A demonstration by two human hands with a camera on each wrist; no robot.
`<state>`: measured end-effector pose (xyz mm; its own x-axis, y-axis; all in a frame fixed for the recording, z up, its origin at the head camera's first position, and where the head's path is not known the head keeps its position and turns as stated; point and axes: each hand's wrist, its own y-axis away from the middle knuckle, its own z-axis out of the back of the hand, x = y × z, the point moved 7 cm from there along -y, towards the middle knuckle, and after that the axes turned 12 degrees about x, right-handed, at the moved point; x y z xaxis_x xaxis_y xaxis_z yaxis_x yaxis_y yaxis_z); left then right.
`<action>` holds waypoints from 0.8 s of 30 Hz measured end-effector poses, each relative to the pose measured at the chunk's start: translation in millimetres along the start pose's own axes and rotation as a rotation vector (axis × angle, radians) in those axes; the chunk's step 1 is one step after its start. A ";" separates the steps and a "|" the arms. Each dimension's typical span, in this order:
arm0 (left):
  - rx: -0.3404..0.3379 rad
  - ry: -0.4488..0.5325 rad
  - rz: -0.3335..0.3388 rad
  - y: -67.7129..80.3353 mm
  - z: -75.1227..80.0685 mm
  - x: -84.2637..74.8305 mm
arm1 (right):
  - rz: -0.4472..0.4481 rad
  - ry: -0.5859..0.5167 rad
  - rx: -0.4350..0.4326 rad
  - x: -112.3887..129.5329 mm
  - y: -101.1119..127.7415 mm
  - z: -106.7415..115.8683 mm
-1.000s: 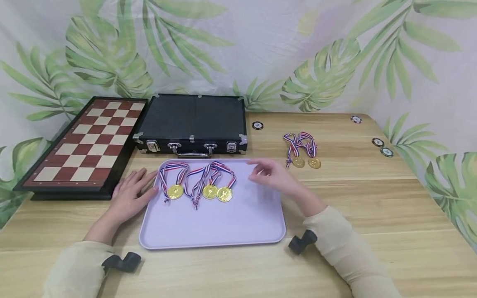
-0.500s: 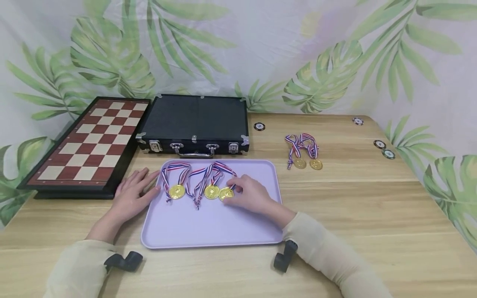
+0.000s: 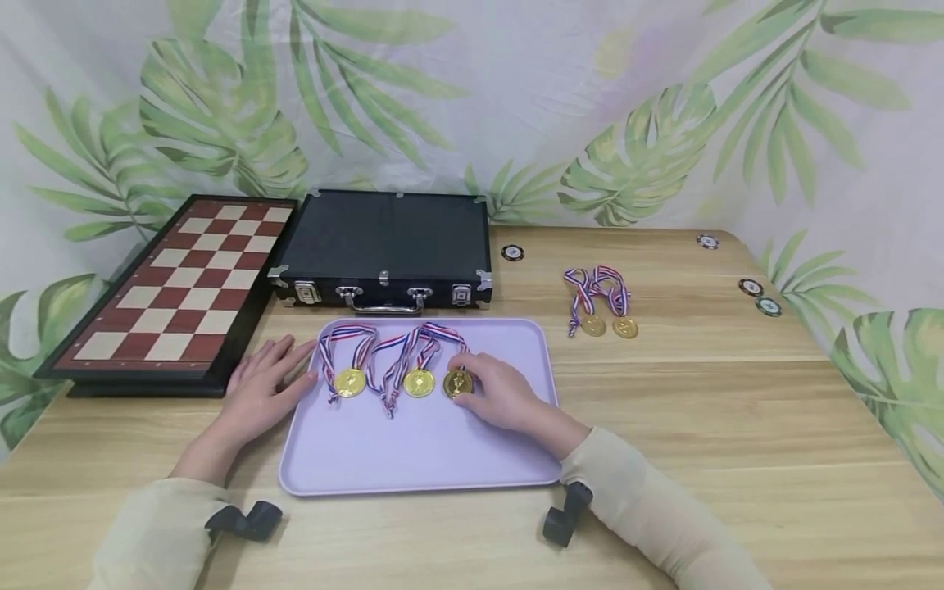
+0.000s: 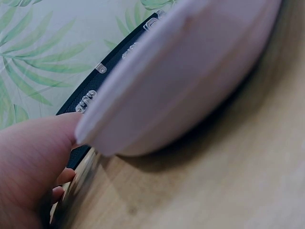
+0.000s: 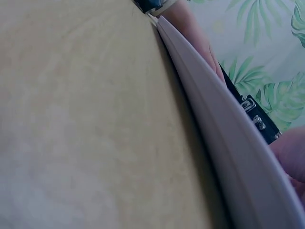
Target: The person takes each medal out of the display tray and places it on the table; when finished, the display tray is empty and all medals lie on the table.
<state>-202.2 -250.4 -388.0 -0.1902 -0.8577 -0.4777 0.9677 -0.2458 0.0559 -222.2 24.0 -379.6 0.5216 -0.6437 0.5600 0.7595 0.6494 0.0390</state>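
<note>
gold medal [image 3: 456,383], lilac tray [image 3: 413,451], wooden table [image 3: 737,426]

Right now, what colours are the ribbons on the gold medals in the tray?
Red, white and blue stripes on the ribbons; head view.

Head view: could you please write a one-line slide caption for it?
Right hand pinches the third medal on the lilac tray; left hand rests at its edge.

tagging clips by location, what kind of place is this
Probably a staged indoor tabletop set, not a lived-in room: a leaf-print cloth backdrop hangs behind a wooden table laid with a chessboard, a black latched case and medals on a lilac tray.
</note>
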 end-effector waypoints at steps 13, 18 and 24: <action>-0.008 0.007 -0.014 -0.5 -0.2 0.4 | 0.054 -0.489 -0.017 -4.5 18.3 42.7; -0.005 0.008 -0.010 -0.3 -0.8 1.0 | 0.047 -0.557 -0.013 -3.2 25.5 69.0; -0.005 0.005 -0.006 1.2 0.0 1.9 | 0.162 -0.563 -0.043 18.5 30.7 109.8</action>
<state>-201.4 -252.3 -388.8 -0.1952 -0.8538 -0.4826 0.9674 -0.2485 0.0485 -231.9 76.5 -277.2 0.3544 -0.2156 0.9099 0.7085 0.6970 -0.1108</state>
